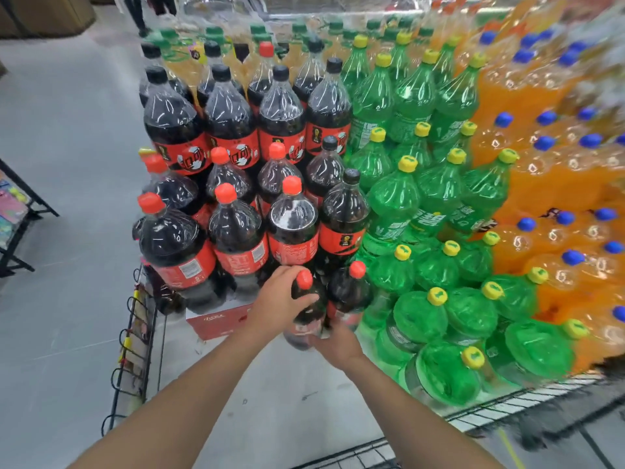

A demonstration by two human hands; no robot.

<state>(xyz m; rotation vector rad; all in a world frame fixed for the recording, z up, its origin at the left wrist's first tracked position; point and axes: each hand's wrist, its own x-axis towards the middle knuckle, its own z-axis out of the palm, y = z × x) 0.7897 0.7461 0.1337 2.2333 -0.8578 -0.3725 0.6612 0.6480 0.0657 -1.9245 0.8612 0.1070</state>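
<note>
Your left hand (278, 299) has its fingers wrapped round the bottle's (306, 314) shoulder, and your right hand (335, 343) grips its base. I'd judge you midway: it's not yet set down by the stack (236, 242).

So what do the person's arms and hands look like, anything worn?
Left arm and right arm are bare to the picture's edge: no sleeves, watch or bracelets. Left hand and right hand are ungloved; the right is blurred, so rings are uncertain.
</note>
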